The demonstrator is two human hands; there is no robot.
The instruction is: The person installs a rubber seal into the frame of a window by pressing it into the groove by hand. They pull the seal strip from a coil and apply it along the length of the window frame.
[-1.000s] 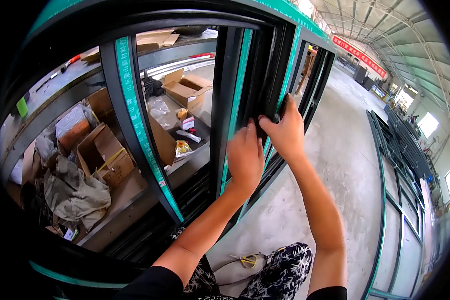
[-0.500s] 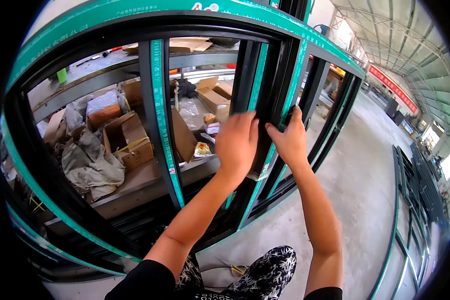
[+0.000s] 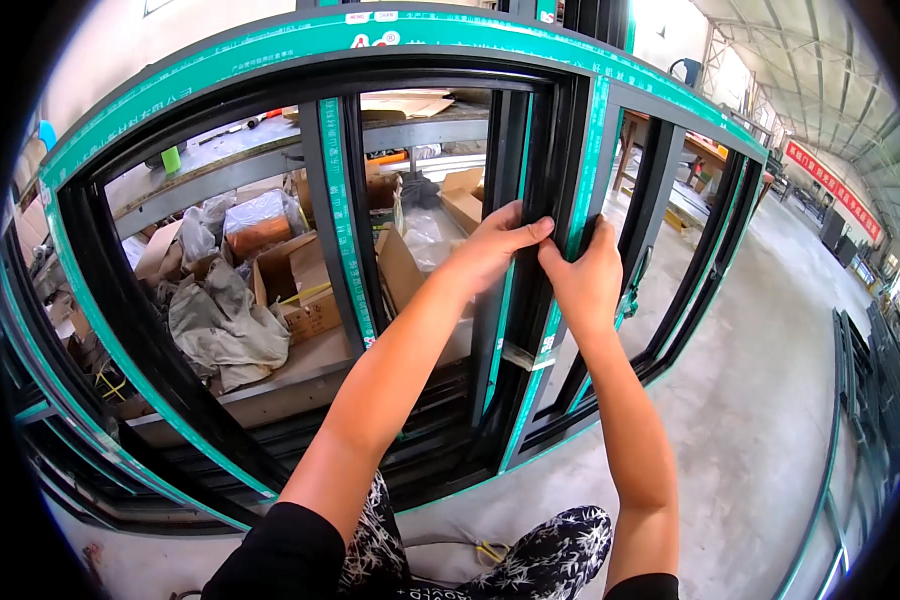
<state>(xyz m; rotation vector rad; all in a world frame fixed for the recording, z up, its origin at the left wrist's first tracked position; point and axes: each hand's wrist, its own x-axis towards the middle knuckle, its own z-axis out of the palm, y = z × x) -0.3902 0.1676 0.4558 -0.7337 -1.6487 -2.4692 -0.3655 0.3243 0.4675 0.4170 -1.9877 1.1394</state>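
Observation:
A large black window frame (image 3: pixel 415 70) with green protective tape stands upright before me. My left hand (image 3: pixel 500 243) is closed around a dark upright sash bar (image 3: pixel 506 150) left of the middle post, its thumb reaching toward the post. On the right side of that green-taped middle post (image 3: pixel 570 180), my right hand (image 3: pixel 585 280) is closed, its thumb on the front face and its other fingers partly hidden behind. Both thumbs almost meet across the post. Below my hands a pale strip of tape (image 3: pixel 528 357) crosses the post.
Behind the frame a workbench shelf holds cardboard boxes (image 3: pixel 295 290), a grey cloth (image 3: pixel 225 325) and plastic bags. More dark frames (image 3: pixel 860 400) lie at the far right. On the floor near my knees is a yellow-handled tool (image 3: pixel 492 552). A red banner (image 3: pixel 832 190) hangs far off.
My left hand, blurred and lifted in front of the post before, has moved up and closed around the sash bar. My right hand stays on the post. The view has shifted slightly.

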